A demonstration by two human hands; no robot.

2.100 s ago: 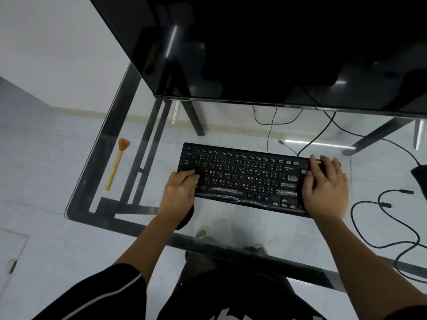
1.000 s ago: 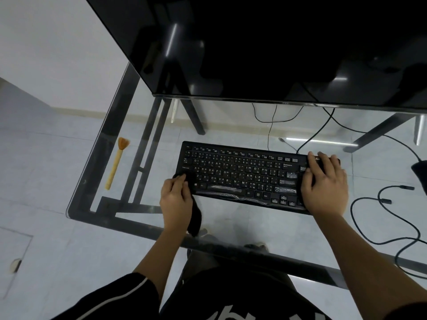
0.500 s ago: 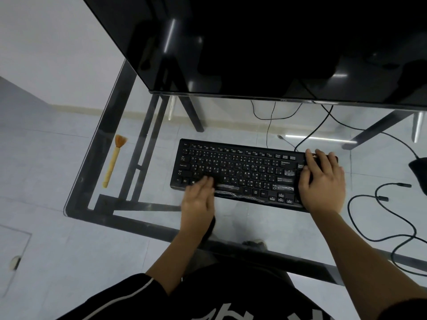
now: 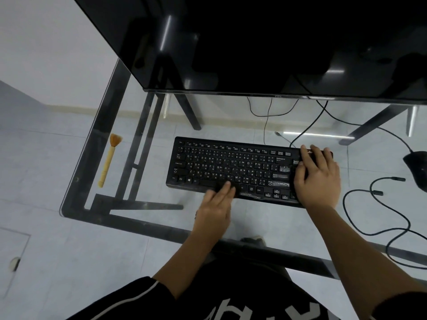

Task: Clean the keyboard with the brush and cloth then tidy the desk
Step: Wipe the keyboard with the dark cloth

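Head view: a black keyboard [image 4: 233, 167] lies flat on a glass-topped desk [image 4: 147, 224], its long side running across the picture. The left hand [image 4: 215, 209] reaches over the keyboard's near edge at about the middle. Its fingers are straight and close together, pressing down on the bottom key row. A dark, blurred patch just past those fingertips looks like the cloth [image 4: 220, 184]. It is black against black keys, so I cannot make out its outline or tell how much of it sits under the palm.

The right hand [image 4: 318, 176] covers the keyboard's right end. It lies palm down with the fingers spread and lightly bent, reaching the far edge, and the thumb lies along the keys. It rests on the keyboard rather than wrapping around it.

The brush [image 4: 110, 158], with a pale wooden handle and orange bristles, lies on the glass well to the left of the keyboard. It touches neither hand, and its bristles point away from the person.

A large dark monitor [image 4: 277, 42] stands beyond the keyboard's far edge. To the right of the keyboard a black mouse [image 4: 418, 167] sits at the picture's edge, and loose black cables [image 4: 381, 204] loop nearer the person. Black sleeves show at the bottom.
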